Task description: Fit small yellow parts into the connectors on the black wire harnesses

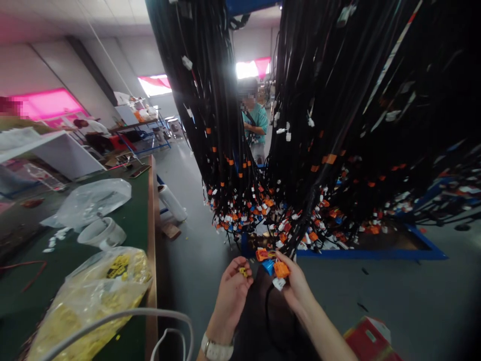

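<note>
My left hand (233, 287) is curled palm up around several small yellow plastic pieces (243, 272). To its right, my right hand (295, 283) grips the end of a wire harness, whose orange connectors (281, 269), blue connector (268, 266) and white tag or connector (279, 284) stick out by the fingers. The two hands are a short gap apart. Behind them hang thick bundles of black wire harnesses (210, 100), with many orange, white, red and blue ends (244, 215) at the bottom.
A green-topped bench (139, 188) on the left bears a clear bag of yellow pieces (128, 281), a white cup (103, 234) and another plastic bag (97, 195). Below the harnesses is a blue frame (424, 245). A person (257, 120) stands beyond them; a red box (370, 338) lies lower right.
</note>
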Demonstrator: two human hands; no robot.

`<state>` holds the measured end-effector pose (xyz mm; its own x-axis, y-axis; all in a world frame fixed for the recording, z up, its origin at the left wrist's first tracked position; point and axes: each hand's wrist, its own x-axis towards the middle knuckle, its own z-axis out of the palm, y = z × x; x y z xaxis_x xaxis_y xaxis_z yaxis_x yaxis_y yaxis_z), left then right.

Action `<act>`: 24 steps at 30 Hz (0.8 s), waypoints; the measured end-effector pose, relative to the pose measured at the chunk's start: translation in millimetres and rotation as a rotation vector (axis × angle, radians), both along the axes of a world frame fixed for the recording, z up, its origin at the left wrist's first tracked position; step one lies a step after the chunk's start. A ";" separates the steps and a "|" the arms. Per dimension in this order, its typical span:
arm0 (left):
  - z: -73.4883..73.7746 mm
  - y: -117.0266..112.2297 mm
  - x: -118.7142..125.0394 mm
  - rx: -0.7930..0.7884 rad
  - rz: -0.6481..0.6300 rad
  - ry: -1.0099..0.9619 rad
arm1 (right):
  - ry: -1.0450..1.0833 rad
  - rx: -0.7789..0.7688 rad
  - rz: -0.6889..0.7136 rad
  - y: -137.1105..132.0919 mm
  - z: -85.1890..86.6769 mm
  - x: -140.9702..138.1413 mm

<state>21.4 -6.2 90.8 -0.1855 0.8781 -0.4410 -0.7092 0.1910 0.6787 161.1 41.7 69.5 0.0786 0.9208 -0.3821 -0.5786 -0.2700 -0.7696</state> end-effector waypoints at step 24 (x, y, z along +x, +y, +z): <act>-7.3 -4.6 3.8 -0.087 -0.178 0.075 | 0.018 -0.100 0.337 -5.9 18.6 23.4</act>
